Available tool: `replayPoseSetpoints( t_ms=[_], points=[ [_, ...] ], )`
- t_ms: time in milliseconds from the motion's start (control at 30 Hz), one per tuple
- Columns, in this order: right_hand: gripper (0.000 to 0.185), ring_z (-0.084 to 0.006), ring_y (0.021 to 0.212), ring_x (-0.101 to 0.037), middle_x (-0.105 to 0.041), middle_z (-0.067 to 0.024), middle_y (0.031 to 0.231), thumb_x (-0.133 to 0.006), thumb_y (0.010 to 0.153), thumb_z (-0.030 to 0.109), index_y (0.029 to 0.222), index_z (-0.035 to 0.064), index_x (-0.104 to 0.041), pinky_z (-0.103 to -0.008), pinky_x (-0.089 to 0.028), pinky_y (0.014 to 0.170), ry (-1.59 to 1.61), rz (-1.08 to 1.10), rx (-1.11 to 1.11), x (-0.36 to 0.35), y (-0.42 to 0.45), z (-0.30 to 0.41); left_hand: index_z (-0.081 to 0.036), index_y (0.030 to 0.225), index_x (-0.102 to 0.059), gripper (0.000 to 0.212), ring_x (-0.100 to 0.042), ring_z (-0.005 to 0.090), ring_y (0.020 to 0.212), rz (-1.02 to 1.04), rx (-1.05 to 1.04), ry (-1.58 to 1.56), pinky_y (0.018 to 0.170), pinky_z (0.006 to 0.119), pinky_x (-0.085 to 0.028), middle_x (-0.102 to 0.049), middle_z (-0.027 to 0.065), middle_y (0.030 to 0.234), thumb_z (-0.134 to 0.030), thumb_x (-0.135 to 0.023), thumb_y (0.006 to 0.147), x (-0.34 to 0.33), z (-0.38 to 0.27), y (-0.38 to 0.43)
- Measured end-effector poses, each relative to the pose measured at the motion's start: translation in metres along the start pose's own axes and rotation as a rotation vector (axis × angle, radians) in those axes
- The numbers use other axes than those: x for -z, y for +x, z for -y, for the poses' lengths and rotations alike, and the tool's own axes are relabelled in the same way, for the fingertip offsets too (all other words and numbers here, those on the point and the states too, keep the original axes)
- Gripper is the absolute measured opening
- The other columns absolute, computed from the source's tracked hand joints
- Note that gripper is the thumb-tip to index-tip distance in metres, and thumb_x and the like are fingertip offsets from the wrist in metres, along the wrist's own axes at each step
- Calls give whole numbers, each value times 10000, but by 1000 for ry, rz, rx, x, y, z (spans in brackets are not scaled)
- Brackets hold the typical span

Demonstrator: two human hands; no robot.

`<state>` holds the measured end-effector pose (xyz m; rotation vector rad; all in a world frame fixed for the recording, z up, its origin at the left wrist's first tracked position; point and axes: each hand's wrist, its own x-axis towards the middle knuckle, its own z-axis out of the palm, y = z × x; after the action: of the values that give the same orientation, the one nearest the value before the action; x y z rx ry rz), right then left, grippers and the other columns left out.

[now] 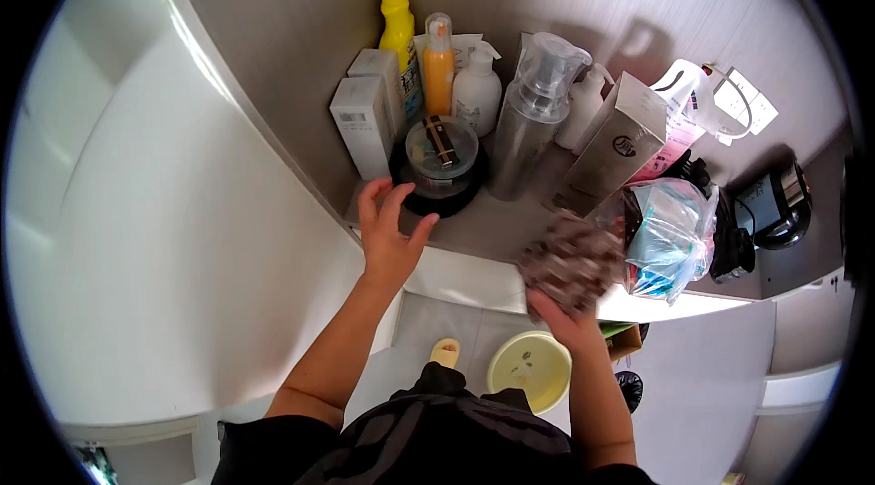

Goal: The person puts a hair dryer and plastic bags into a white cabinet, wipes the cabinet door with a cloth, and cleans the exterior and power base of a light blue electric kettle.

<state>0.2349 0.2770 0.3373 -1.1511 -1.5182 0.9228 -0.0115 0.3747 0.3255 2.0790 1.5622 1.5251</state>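
Observation:
My right hand [564,321] grips a patterned brown cloth [573,265], blurred, over the front edge of a shelf [472,228]. With fingers apart, my left hand [395,225] is beside a round clear plastic container [442,151], which sits on a black round base [444,203]. A dark strip with a tan band [439,141] lies on the container's lid. Whether my left fingertips touch the black base, I cannot tell. A tall clear pitcher [523,129] stands right of the container, and a tan box [615,143] leans beside it.
White boxes [362,122], a yellow bottle [396,27], an orange bottle [438,71] and a white pump bottle [477,92] stand behind. To the right are a tied plastic bag [670,232] and a black electric kettle [776,201]. A pale yellow basin [530,369] is on the floor.

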Motion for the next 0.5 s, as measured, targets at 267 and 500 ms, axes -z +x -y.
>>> replayPoseSetpoints(
  t_ms=[267, 500],
  points=[
    [338, -331, 768, -493, -534, -122, 716, -705, 606, 330, 666, 9, -616, -444, -374, 758, -975, -165, 458, -49, 64, -26, -25, 1205, -402, 714, -358, 322, 1089, -54, -33, 78, 904, 391, -354, -294, 171, 1221, -248, -774, 638, -21, 24, -4],
    [359, -275, 801, -482, -514, -87, 703, -744, 478, 307, 630, 22, -588, -384, -416, 730, -874, -218, 559, -29, 57, -32, 39, 1263, -277, 759, -307, 312, 1119, -55, -65, 97, 934, 391, -313, -217, 207, 1270, -298, -691, 723, -21, 28, -9]
  ],
)
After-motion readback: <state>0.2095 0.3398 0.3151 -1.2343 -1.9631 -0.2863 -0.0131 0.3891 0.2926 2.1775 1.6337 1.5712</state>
